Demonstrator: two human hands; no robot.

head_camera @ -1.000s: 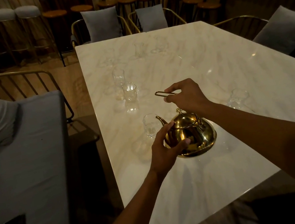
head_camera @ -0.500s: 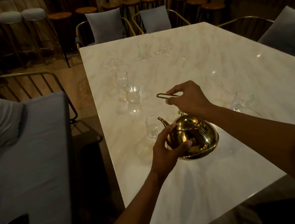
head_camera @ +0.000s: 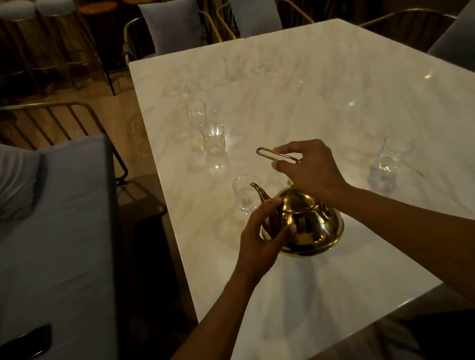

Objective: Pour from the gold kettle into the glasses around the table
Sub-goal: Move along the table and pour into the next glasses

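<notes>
The kettle (head_camera: 307,224) is sitting on the worktop (head_camera: 326,94) near its left edge, spout pointing away from you toward the glass (head_camera: 244,194) just beyond it. Your right hand (head_camera: 312,171) is hovering above the kettle's lid, its fingers (head_camera: 283,150) pinching the thin wire handle (head_camera: 273,154) and holding it raised. Your left hand (head_camera: 262,247) is cupping the kettle's left side, fingers curled against the body just below the spout. Beyond the nearest glass, two more glasses (head_camera: 213,138) are standing close together, farther from the kettle along the same edge. Another glass (head_camera: 390,161) is standing well to the kettle's right. To the kettle's left, past the worktop's edge, a phone (head_camera: 12,351) is lying on a grey bench (head_camera: 56,275).
</notes>
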